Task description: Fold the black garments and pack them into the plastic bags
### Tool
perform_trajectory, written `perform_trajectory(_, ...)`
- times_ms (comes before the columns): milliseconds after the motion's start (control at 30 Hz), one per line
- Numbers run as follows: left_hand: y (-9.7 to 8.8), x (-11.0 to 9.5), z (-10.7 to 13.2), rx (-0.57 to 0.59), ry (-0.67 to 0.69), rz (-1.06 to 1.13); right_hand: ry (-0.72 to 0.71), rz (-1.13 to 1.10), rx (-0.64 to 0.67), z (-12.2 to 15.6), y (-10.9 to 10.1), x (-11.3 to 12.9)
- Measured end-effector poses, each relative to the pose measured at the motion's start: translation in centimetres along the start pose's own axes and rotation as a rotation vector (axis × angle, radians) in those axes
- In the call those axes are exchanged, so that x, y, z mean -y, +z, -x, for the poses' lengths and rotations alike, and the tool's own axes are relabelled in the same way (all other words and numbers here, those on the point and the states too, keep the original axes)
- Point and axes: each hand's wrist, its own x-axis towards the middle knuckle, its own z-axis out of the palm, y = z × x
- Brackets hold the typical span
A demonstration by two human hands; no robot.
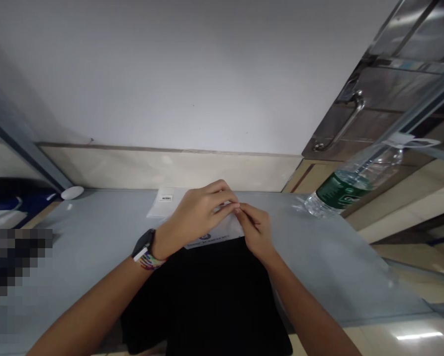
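Note:
A translucent plastic bag [207, 241] with dark printed lettering lies on the grey table, in front of me. My left hand [210, 202], with a watch and a beaded bracelet at the wrist, reaches over it with thumb and fingers pinched. Tip to tip with it, my right hand [256, 227] pinches at the bag's upper part. The exact spot held is hidden by the fingers. A flat white packet with a barcode label [165, 199] shows behind my left hand. Black fabric [222, 291] covers the area below the bag; whether it is clothing I wear cannot be told.
A clear bottle with a green label [340, 190] leans at the table's right edge, by a metal post. A white oval object [72, 193] sits at the back left corner. The wall [177, 170] borders the grey table [314, 267]. A metal door handle [342, 128] is at right.

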Motion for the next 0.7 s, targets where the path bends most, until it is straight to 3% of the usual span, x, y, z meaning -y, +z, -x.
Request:
perform_trajectory(100, -0.1, 0.2, 0.0, 0.034, -0.046, -0.007, 0.03, -0.018, -0.028, 0.0, 0.0, 0.0)
perform_trajectory(200, -0.3, 1.0, -0.2, 0.09, -0.089, -0.015, 0.099, -0.061, -0.148, -0.4, -0.4, -0.8)
perform_trajectory(500, -2.9, 5.5, -0.6, 0.232, -0.264, 0.058, 0.207, -0.268, -0.565, -3.1, -2.9, -6.5)
perform_trajectory(700, -3.3, 6.0, -0.4, 0.239, -0.289, 0.055, 0.189, -0.264, -0.614, -3.3, -3.3, -7.1)
